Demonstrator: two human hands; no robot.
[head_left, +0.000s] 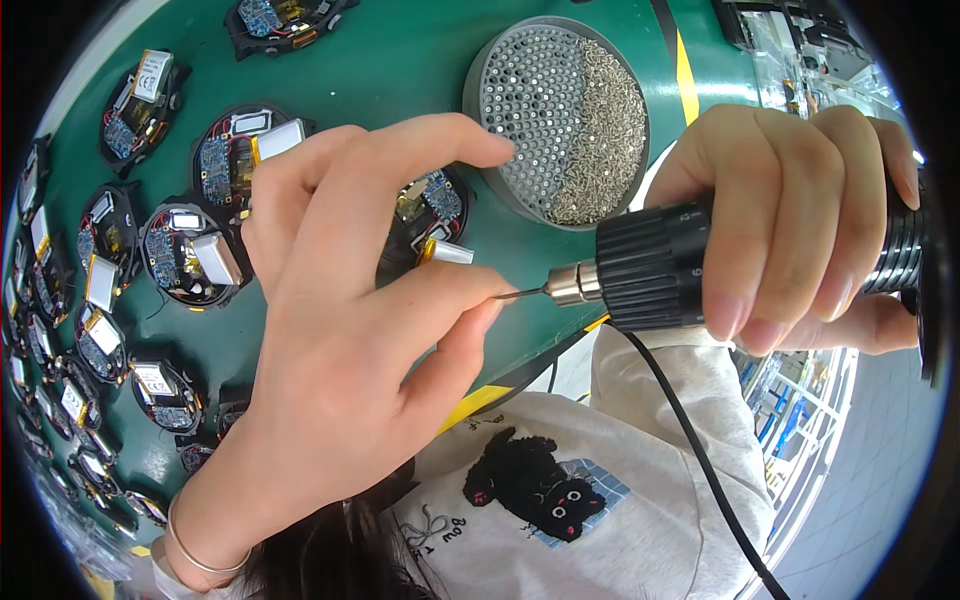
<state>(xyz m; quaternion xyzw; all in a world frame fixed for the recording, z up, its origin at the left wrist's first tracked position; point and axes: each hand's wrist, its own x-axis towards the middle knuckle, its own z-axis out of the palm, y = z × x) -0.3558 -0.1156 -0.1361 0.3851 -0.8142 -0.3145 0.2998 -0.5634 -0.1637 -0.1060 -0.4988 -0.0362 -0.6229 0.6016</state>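
Note:
My right hand (780,220) is wrapped round a black electric screwdriver (650,268), held level and pointing left, its cord hanging below. From its silver chuck (572,283) sticks a thin bit (527,294). Thumb and a finger of my left hand (340,310) pinch the tip of this bit; whether a screw sits there is hidden. The left index finger stretches toward a round grey dish (472,95). Small silver screws (610,130) lie heaped in its right half, and others stand in the holes of its perforated plate (525,100). Behind my left hand, an opened round watch housing (440,200) is partly covered.
Several more opened watch housings (190,250) with blue circuit boards and silver batteries are spread over the green mat (400,60), mostly at left. Yellow-black tape (685,75) marks the mat's edge. Clear plastic trays (790,70) stand at far right.

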